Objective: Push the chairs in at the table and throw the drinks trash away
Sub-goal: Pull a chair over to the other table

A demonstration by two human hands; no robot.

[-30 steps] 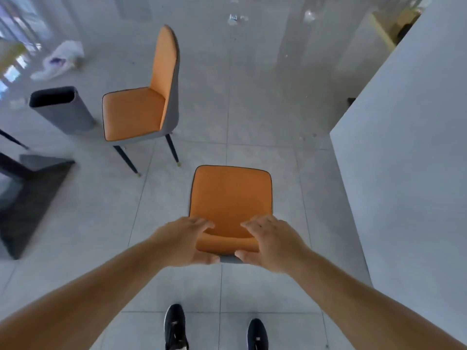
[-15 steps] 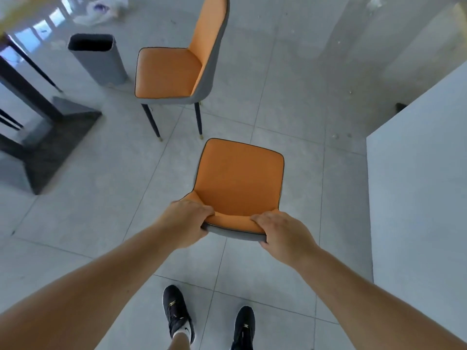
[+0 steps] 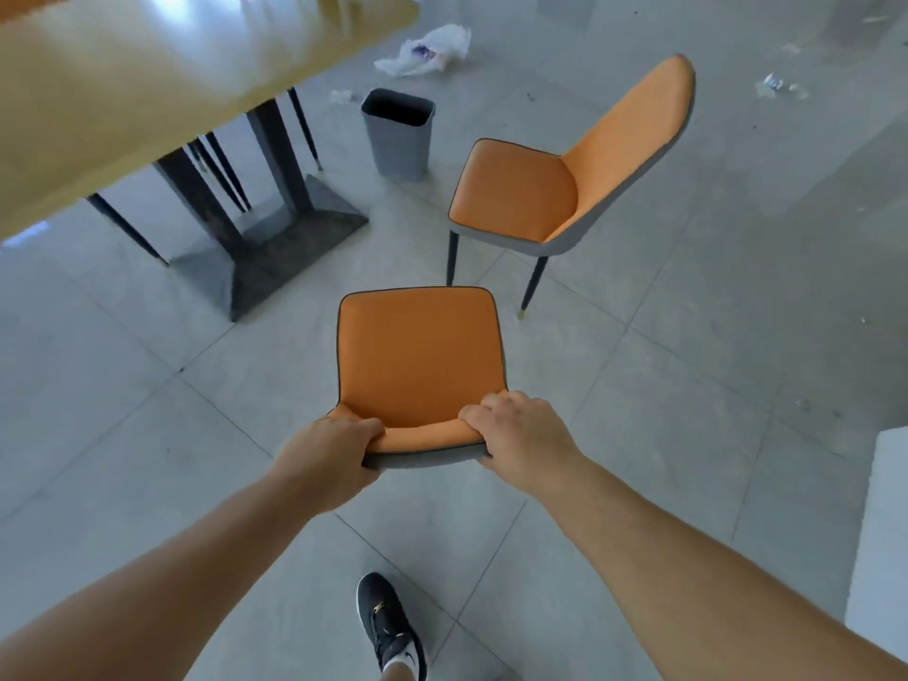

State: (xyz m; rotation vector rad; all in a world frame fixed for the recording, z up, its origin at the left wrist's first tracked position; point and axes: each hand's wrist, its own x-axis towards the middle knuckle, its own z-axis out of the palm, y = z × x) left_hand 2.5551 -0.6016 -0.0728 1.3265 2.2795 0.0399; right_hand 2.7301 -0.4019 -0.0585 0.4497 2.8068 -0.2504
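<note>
An orange chair [image 3: 420,358] with a grey shell stands right in front of me on the tiled floor. My left hand [image 3: 326,459] grips the left end of its backrest top, and my right hand [image 3: 523,437] grips the right end. A second orange chair [image 3: 521,191] stands farther back to the right, turned towards the left. The yellow-topped table [image 3: 147,81] on a dark pedestal base [image 3: 275,248] fills the upper left. A crushed clear plastic bottle [image 3: 781,86] lies on the floor at the far right.
A grey open bin [image 3: 399,135] stands between the table base and the second chair. A white plastic bag [image 3: 427,51] lies on the floor beyond it. Thin dark chair legs [image 3: 221,174] show under the table. A white wall corner [image 3: 879,548] rises at the right. My shoe [image 3: 388,626] is below.
My view has swung left, so the table now shows at upper left. The held chair has turned with me towards the table side, both hands still on its backrest.
</note>
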